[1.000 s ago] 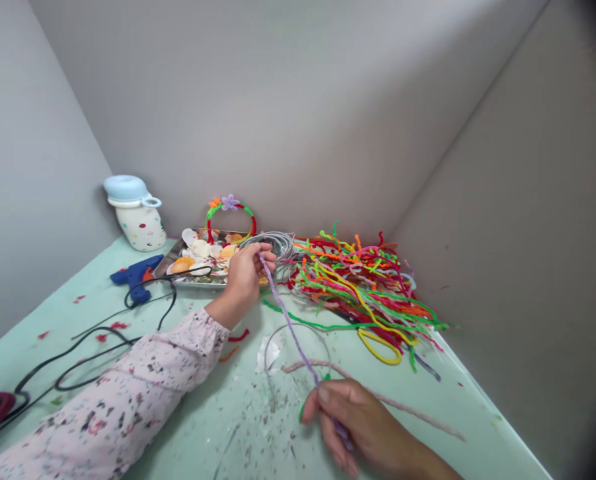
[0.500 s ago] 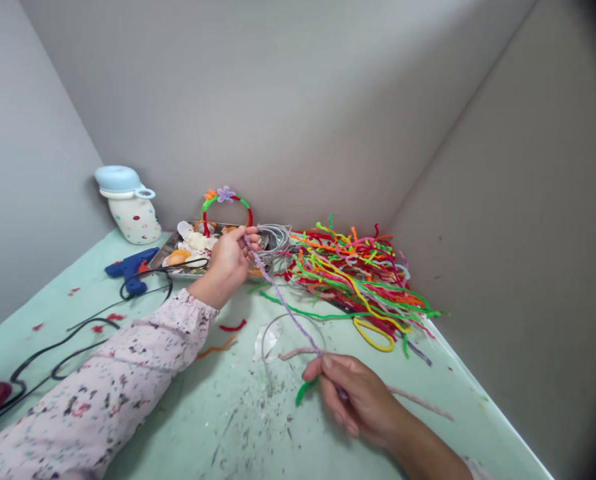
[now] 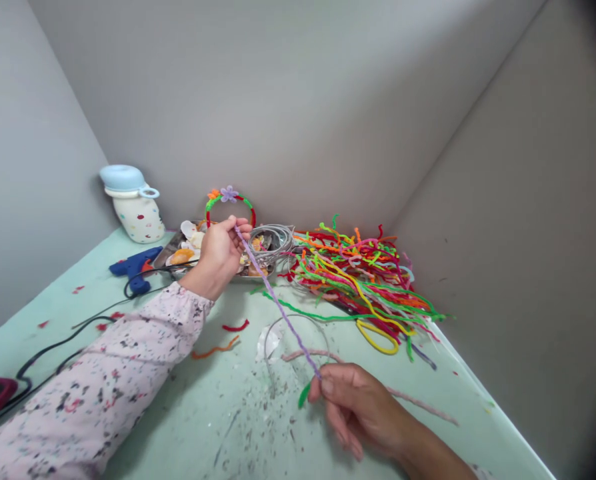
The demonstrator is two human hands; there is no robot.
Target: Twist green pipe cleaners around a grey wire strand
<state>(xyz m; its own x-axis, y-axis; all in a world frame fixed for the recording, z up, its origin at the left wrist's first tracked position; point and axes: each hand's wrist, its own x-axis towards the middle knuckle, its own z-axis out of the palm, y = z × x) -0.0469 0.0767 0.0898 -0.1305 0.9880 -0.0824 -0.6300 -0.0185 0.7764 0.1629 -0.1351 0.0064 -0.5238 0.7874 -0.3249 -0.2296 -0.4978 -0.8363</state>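
A purple pipe cleaner [image 3: 282,308] runs taut and slanting between my two hands, above the table. Its far end is pinched in the fingers of my left hand [image 3: 222,252], in front of a tray of shells. At the near end, my right hand [image 3: 361,403] grips it between thumb and index finger. Beneath it on the table lie a thin grey wire loop [image 3: 267,353] and a pinkish pipe cleaner [image 3: 423,405], partly hidden by my right hand. A short green piece [image 3: 304,396] shows beside my right fingertips.
Behind my left hand are a metal tray with shells [image 3: 181,257], a flowered headband [image 3: 229,195] and coiled grey wire [image 3: 273,241]. A heap of colourful pipe cleaners [image 3: 358,280] lies right. Leftward are a blue glue gun [image 3: 137,267], cup [image 3: 137,207] and black cable [image 3: 43,360].
My left hand has moved slightly left and up, and my right hand slightly down. The purple pipe cleaner between them is straighter, and its tail no longer shows below my right hand.
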